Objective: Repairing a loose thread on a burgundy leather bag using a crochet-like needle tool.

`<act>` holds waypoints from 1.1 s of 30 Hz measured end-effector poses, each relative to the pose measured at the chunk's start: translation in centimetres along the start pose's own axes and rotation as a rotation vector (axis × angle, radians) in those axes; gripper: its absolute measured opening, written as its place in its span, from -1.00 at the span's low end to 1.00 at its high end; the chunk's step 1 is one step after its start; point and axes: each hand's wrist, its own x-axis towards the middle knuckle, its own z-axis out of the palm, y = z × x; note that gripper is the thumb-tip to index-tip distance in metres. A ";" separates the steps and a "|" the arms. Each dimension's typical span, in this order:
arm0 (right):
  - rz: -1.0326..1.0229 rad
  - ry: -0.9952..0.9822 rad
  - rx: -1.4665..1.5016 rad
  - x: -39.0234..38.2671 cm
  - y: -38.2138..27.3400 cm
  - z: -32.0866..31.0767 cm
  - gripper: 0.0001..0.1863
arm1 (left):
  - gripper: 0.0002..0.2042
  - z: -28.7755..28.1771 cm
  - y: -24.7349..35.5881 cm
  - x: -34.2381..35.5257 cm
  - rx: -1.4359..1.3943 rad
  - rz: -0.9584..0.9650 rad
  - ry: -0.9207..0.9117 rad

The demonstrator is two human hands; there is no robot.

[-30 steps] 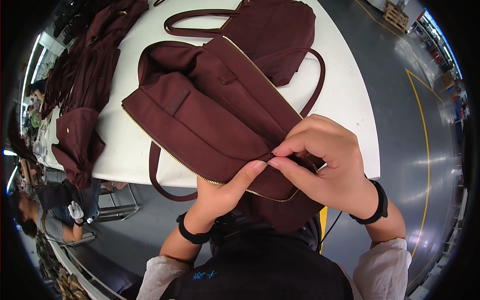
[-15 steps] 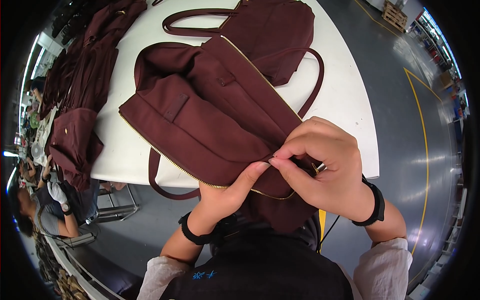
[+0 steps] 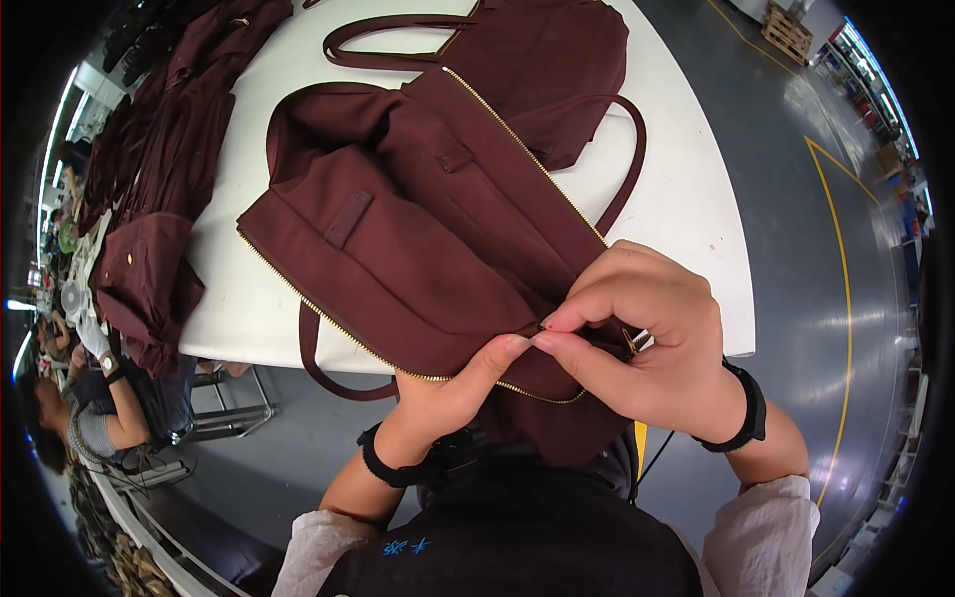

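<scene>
A maroon fabric bag (image 3: 398,269) lies with its top gaping wide, brass-toothed zipper tape (image 3: 338,321) running along both edges. My left hand (image 3: 453,398) grips the bag's near end, thumb on the inside and the other fingers hidden beneath the cloth. Right beside that thumb, the thumb and forefinger of my right hand (image 3: 657,333) come together in a pinch at the inner lining. Whatever is between those fingertips is too small to name. A shiny gold-and-silver metal piece (image 3: 638,342) shows by the curled fingers of this hand; its kind is unclear.
A second maroon bag (image 3: 567,80) lies behind on the white table (image 3: 686,239). More maroon bags (image 3: 159,199) are heaped along the left edge. A co-worker (image 3: 99,418) sits at the far left. Beyond the table's right edge is grey floor with yellow lines (image 3: 848,328).
My hands stay at nearly the same spot, the pinching right fingertips shifted slightly. The bag has barely moved. At the far left the co-worker's gloved hand has moved up and left.
</scene>
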 end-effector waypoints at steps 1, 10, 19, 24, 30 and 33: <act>0.000 -0.004 -0.002 0.1 -0.1 0.3 -0.85 | -0.83 -0.2 0.0 0.0 -0.003 0.000 0.003; -0.042 0.097 -0.072 -0.3 -0.2 1.0 -0.85 | -0.84 -0.1 0.2 0.2 0.037 0.039 -0.016; -0.074 0.002 -0.023 0.1 0.3 0.3 -0.85 | -0.85 -0.2 0.2 0.2 0.060 0.061 -0.043; -0.097 -0.149 0.096 0.8 1.0 0.0 -0.84 | -0.87 -0.5 0.0 0.0 0.014 -0.009 -0.067; -0.128 -0.294 0.173 1.4 1.7 -0.1 -0.87 | -0.87 -0.9 -0.2 0.1 0.002 0.003 -0.105; -0.168 -0.348 0.144 1.8 1.8 -0.2 -0.87 | -0.85 -1.0 -0.5 0.1 -0.026 -0.014 -0.090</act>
